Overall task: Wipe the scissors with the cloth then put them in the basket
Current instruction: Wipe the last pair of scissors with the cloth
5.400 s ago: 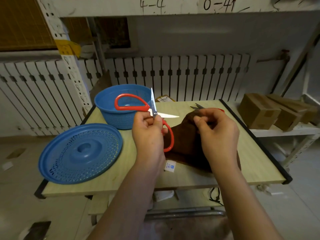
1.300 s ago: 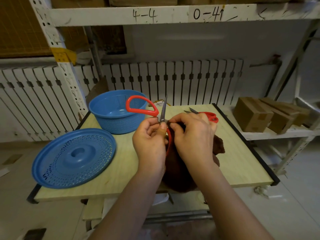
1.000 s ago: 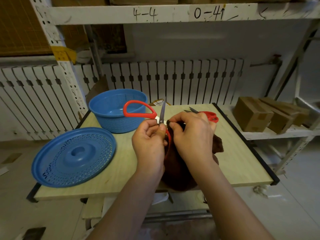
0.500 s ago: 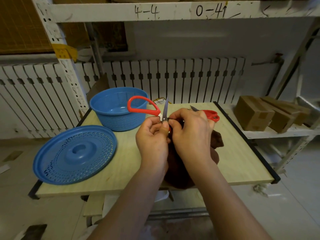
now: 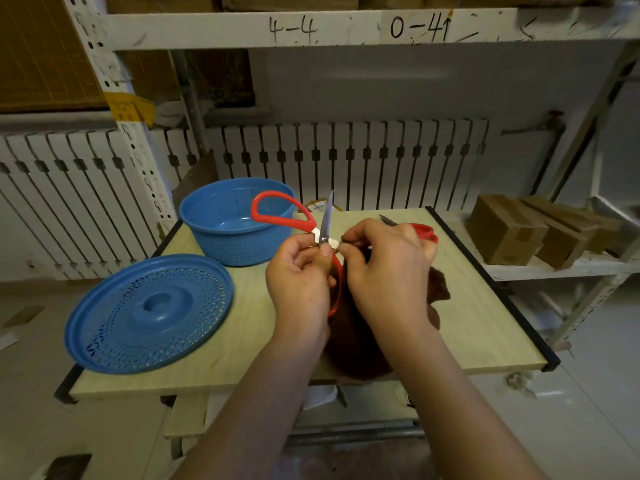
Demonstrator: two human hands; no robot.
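My left hand grips a pair of red-handled scissors near the pivot, held spread open above the table. One blade points up; one handle loop reaches toward the blue basket. My right hand pinches the dark brown cloth against the other blade beside the pivot; that blade is mostly hidden. The cloth hangs down under both hands onto the table. A second pair of red-handled scissors lies behind my right hand.
A blue perforated lid lies at the front left of the wooden table. Cardboard boxes sit on a low shelf to the right. A white radiator and shelf posts stand behind.
Since 5.4 s ago my right hand brought the cloth up from the table to the scissors. Over the last second both hands stay together at the pivot, with small shifts of the scissors.
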